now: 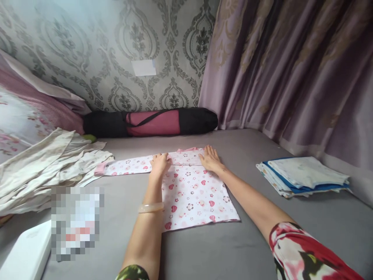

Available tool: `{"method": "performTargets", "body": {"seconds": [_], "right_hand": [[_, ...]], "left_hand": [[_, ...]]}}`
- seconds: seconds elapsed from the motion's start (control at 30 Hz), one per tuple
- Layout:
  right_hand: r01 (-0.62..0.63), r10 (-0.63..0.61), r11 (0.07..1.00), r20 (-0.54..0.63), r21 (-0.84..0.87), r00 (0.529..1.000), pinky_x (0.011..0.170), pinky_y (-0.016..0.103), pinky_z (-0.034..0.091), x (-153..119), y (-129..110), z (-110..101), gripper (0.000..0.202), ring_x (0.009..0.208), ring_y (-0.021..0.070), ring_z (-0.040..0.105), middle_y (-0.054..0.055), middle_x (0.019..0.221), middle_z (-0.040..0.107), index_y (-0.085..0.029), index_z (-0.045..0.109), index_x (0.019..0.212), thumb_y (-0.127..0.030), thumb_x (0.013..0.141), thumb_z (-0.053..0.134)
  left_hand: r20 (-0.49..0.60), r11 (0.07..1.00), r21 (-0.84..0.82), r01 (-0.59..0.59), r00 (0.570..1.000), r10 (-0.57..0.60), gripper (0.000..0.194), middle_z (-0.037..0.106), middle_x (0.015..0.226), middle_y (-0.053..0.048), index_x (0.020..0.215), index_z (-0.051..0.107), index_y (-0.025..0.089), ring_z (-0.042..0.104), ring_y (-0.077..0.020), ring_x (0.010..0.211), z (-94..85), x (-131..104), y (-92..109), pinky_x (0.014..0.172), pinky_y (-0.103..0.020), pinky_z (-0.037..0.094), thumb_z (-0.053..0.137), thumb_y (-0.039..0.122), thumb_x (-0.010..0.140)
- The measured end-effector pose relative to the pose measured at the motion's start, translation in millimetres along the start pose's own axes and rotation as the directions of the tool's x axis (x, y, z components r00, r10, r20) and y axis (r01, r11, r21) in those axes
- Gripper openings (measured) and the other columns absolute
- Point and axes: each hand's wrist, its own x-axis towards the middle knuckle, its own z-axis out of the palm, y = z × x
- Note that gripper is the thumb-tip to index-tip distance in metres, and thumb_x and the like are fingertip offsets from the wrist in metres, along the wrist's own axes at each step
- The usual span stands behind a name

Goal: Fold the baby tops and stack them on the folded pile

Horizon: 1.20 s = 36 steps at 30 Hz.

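A broad, smooth grey fabric-covered surface [201, 256] carries everything here, with a loose heap of pale, crumpled, thin cloth [49, 171] at the left. The white cotton-looking long-sleeved top printed with pink hearts and flowers [194, 202] lies flat in the middle of the grey surface, its hem towards the person. It should be light, soft and limp, with little risk of damage; thin knit like this would likely crease or slide if dragged, so flat palms suit it better than a tug. The bare right hand [211, 158] rests palm down on its upper right corner, fingers extended and gripping nothing. The bare left hand [160, 162] sits with bent fingers where the sleeve meets the body; whether they pinch the fabric, I cannot tell. The straight white printed sleeve [128, 166] reaches left from there and would be best taken at the shoulder and near its end, the ribbed-looking pink cuff [100, 168], just beside the heap. Smallest, the narrow pink neck trim [189, 149] offers a doubled edge, probably the firmest hold
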Motion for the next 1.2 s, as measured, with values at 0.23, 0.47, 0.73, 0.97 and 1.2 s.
{"method": "performTargets", "body": {"seconds": [0.23, 0.47, 0.73, 0.97, 1.2], "right_hand": [[-0.032, 0.032, 0.999, 0.033, 0.006, 0.999, 0.12, 0.037, 0.006, -7, 0, 13, 0.074, 0.15, 0.0266, 0.006, 0.018, 0.162, 0.011, 0.003, 0.018, 0.153, -0.048, 0.099, 0.016], [-0.04, 0.039, 0.999, 0.064, 0.01, 0.997, 0.12, 0.037, 0.005, -6, 1, 7, 0.073, 0.15, 0.0264, 0.004, 0.017, 0.162, 0.009, 0.001, 0.016, 0.153, -0.048, 0.1, 0.016], [-0.058, 0.047, 0.995, 0.126, 0.084, 0.991, 0.12, 0.038, 0.004, -7, -37, -4, 0.068, 0.15, 0.0253, 0.003, 0.016, 0.163, 0.008, -0.002, 0.015, 0.154, -0.043, 0.1, 0.021], [0.057, -0.065, 0.991, 0.064, 0.124, 0.996, 0.118, 0.046, -0.001, -21, -66, 20, 0.067, 0.15, 0.028, 0.003, 0.015, 0.163, 0.006, -0.01, 0.021, 0.155, -0.048, 0.1, 0.02], [0.056, -0.06, 0.994, 0.044, 0.089, 0.997, 0.118, 0.047, 0.0, -18, -64, 26, 0.066, 0.149, 0.0284, 0.005, 0.015, 0.163, 0.009, -0.012, 0.021, 0.155, -0.048, 0.1, 0.021]], "left_hand": [[0.113, 0.96, -0.271, 0.073, 0.993, -0.044, 0.034, 0.071, 0.109, -0.015, 0.109, 0.068, 0.022, 0.064, -0.0293, 0.099, -19.4, 5, -18, 0.082, -0.036, 0.044, 0.062, 0.036, 0.078], [0.149, 0.961, -0.266, 0.071, 0.988, -0.031, 0.036, 0.071, 0.108, -0.016, 0.111, 0.068, 0.017, 0.068, -0.0257, 0.089, -31.8, 0, -21, 0.079, -0.033, 0.047, 0.059, 0.031, 0.08], [0.265, 0.934, -0.337, 0.116, 0.964, -0.024, 0.043, 0.072, 0.11, -0.014, 0.121, 0.064, 0.014, 0.069, -0.0224, 0.091, -49.4, -14, -8, 0.075, -0.027, 0.05, 0.059, 0.031, 0.083], [0.278, 0.945, -0.301, 0.128, 0.96, -0.042, 0.046, 0.073, 0.109, -0.013, 0.127, 0.061, 0.011, 0.07, -0.0208, 0.094, -59.4, -19, -15, 0.076, -0.024, 0.05, 0.053, 0.034, 0.087], [0.181, 0.926, -0.343, 0.156, 0.979, -0.098, 0.038, 0.074, 0.104, -0.011, 0.112, 0.069, 0.015, 0.07, -0.0215, 0.089, -67.0, -20, -28, 0.074, -0.025, 0.05, 0.061, 0.035, 0.081]]}}
